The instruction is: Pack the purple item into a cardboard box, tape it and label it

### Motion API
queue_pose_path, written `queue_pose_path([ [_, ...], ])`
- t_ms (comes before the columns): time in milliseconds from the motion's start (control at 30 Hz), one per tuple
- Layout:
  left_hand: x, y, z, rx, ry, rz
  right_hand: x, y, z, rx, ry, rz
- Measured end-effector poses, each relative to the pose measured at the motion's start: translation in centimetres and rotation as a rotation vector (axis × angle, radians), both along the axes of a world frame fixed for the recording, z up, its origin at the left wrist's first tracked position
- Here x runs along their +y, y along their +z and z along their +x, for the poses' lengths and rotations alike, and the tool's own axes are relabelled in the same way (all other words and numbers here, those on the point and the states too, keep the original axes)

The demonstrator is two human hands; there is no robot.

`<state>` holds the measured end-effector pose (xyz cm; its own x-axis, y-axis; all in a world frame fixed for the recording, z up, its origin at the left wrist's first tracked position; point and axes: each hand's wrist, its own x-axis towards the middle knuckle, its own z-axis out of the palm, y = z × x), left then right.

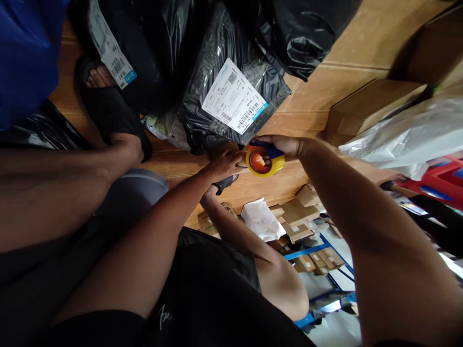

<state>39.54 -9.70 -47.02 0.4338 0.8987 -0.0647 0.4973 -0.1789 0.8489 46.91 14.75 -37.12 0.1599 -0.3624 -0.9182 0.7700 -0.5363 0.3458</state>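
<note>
My right hand [285, 144] is wrapped round the blue handle of a tape dispenser [272, 150], which carries a roll of yellow tape [278, 167] with an orange core. My left hand [226, 161] is beside the roll, its fingers bent and close together; what they pinch is too dark and small to make out. Just beyond both hands is a parcel wrapped in black plastic [202, 96], with clear tape across it and a white shipping label [235, 96] on its face. The lower edge of this parcel lies near my left fingers.
More black plastic parcels [300, 33] crowd behind, one with a label [115, 55]. My sandalled foot [108, 101] stands at left, near a grey stool [141, 185]. Cardboard boxes [372, 106] and white plastic [390, 130] lie right. Blue shelving [307, 251] holds boxes.
</note>
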Motion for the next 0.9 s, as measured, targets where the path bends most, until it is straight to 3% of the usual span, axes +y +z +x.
queue_pose_path([
  [167, 0.5, 0.3, -0.4, -0.026, -0.007, -0.009, -2.0, 1.5, 0.2, -0.177, -0.172, 0.125],
  [300, 0.8, 0.6, -0.8, 0.015, -0.038, 0.016, -3.7, 2.6, 1.0, -0.182, -0.3, 0.245],
  [533, 1.1, 1.2, -1.1, 0.071, -0.092, 0.015, -5.2, 4.7, 3.3, -0.155, -0.382, 0.448],
  [733, 1.1, 1.0, -0.4, 0.08, -0.088, -0.012, -7.9, 4.9, 5.4, -0.048, -0.4, 0.578],
  [900, 1.1, 0.5, -0.3, 0.085, -0.125, -0.014, -10.1, 4.5, 7.1, -0.026, -0.529, 0.655],
])
